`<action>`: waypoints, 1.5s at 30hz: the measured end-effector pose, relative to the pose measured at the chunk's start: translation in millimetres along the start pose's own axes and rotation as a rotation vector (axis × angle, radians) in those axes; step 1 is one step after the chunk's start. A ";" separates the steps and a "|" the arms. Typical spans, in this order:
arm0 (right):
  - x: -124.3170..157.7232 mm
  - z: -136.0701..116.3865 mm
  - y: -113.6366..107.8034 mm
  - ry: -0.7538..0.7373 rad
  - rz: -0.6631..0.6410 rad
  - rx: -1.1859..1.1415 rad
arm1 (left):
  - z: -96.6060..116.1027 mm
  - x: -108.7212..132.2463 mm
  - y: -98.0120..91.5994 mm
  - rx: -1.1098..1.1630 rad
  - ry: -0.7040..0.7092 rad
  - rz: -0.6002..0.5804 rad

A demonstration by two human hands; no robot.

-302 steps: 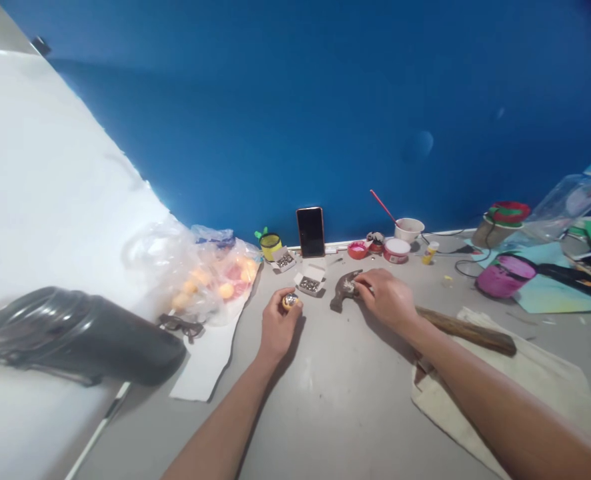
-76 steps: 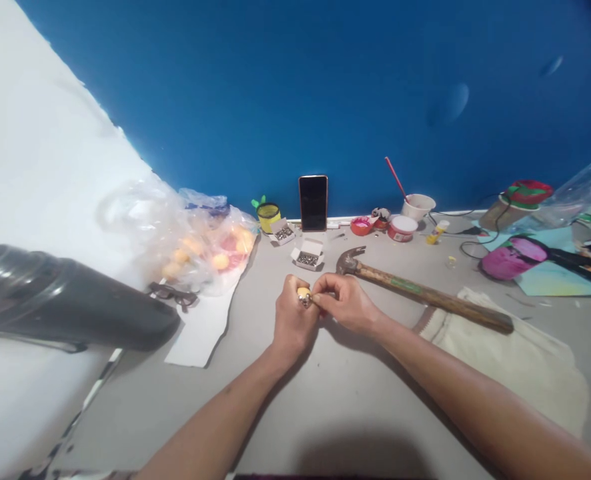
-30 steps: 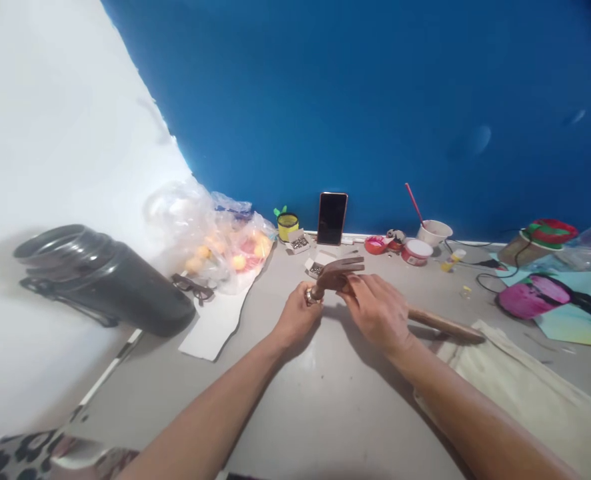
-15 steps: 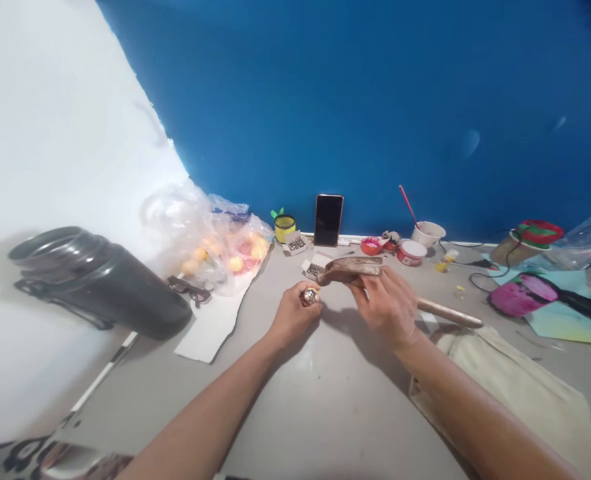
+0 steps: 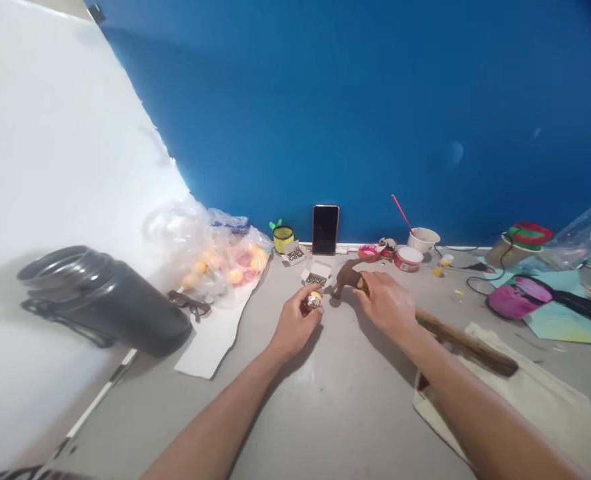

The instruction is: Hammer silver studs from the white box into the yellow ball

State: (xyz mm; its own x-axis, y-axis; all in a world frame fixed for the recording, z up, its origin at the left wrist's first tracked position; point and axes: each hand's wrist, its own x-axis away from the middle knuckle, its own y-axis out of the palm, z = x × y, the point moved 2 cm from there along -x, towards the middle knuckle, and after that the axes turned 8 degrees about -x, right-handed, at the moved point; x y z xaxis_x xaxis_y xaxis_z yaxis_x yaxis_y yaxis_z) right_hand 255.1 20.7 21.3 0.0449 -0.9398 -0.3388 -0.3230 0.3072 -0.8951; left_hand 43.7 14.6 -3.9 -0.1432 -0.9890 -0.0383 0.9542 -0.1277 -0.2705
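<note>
My left hand (image 5: pixel 295 325) is closed around a small round object (image 5: pixel 314 300) with shiny silver and gold on its top; my fingers hide its lower part. To its right, my right hand (image 5: pixel 388 303) grips a hammer (image 5: pixel 346 277) close to the head. The brown metal head points left and down, a short way from the round object and not touching it. The hammer's wooden handle (image 5: pixel 475 347) runs out behind my wrist over a cream cloth (image 5: pixel 540 417). Just beyond my left hand lies an open white box (image 5: pixel 317 272) of small metal pieces.
A second small box (image 5: pixel 292 255), a yellow container (image 5: pixel 283 239) and an upright phone (image 5: pixel 325 230) stand along the wall. At left are a large dark flask (image 5: pixel 110 300), glasses (image 5: pixel 190 305) and a plastic bag (image 5: pixel 208 260) with orange balls. Tubs, a cup (image 5: pixel 423 239) and cables lie right.
The hammer head has tipped downward and swung lower, and its handle has shifted right. My left hand keeps hold of the round object. The view has tilted slightly up.
</note>
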 end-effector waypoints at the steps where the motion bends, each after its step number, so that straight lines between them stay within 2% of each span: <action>1: -2.4 3.6 3.9 0.048 -0.064 -0.009 | 0.3 0.7 0.2 0.006 -0.005 0.001; 5: -7.9 12.3 15.8 0.151 -0.208 -0.033 | 2.7 3.0 -1.5 -0.040 0.001 0.059; 10: -8.5 15.4 20.1 0.133 -0.221 0.031 | 1.8 2.3 -3.6 -0.041 -0.012 0.053; 14: -7.5 16.7 22.6 0.099 -0.236 0.068 | 1.0 0.6 -4.1 0.162 -0.083 0.008; 18: -7.4 17.8 24.9 0.080 -0.216 0.084 | 2.9 -0.8 -2.0 0.525 -0.180 -0.135; 20: -7.6 18.4 26.2 0.081 -0.218 0.092 | 3.3 -1.0 -0.7 0.632 -0.219 -0.182; 32: -7.0 18.3 27.4 0.057 -0.216 0.104 | 4.4 -2.1 -4.3 0.856 -0.295 -0.293; 39: -7.3 17.4 27.8 0.073 -0.214 0.081 | -7.4 -10.1 -7.9 0.771 -0.277 -0.206; 45: -10.9 10.0 11.8 0.059 -0.003 -0.080 | -16.6 -21.9 -21.7 0.843 -0.322 -0.057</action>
State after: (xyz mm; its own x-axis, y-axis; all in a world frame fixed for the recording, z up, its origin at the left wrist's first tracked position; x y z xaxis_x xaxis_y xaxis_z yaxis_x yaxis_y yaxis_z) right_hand 260.3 36.0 11.5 -0.0092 -0.9485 -0.3167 -0.3975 0.2941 -0.8692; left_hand 21.8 40.3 -13.2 -0.2363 -0.9366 0.2587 0.8421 -0.0645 0.5355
